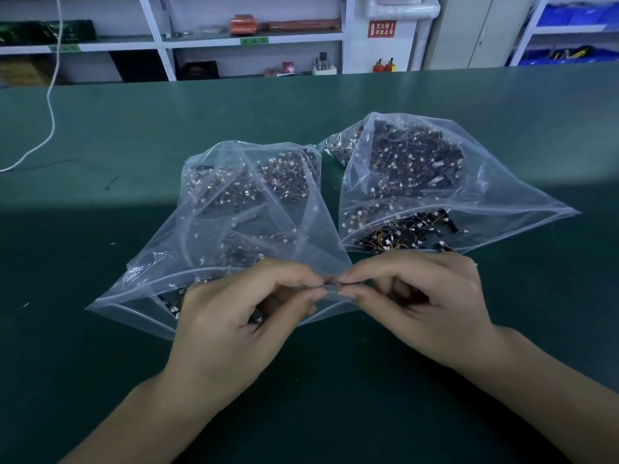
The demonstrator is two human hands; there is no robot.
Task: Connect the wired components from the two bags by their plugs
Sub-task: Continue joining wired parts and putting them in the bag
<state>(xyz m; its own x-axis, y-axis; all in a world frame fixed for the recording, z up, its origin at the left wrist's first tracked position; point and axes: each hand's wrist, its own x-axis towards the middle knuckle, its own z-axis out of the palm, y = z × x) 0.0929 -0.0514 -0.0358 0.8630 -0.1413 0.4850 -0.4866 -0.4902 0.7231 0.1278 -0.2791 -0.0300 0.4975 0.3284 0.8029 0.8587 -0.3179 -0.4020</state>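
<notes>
A green tabletop (100,229) carries two clear bags of wired components, left bag (234,229) beside right bag (435,182); left hand (234,316) and right hand (422,303) each pinch a small part, fingertips meeting over the left bag's mouth

Two bare forearms, left hand (231,316) and right hand (425,303) ungloved, ringless.

The single head-worn camera looks forward and down from above the table (100,329), close over both hands at the lower middle; its wide angle also reaches the shelves (248,38) along the far wall.
</notes>
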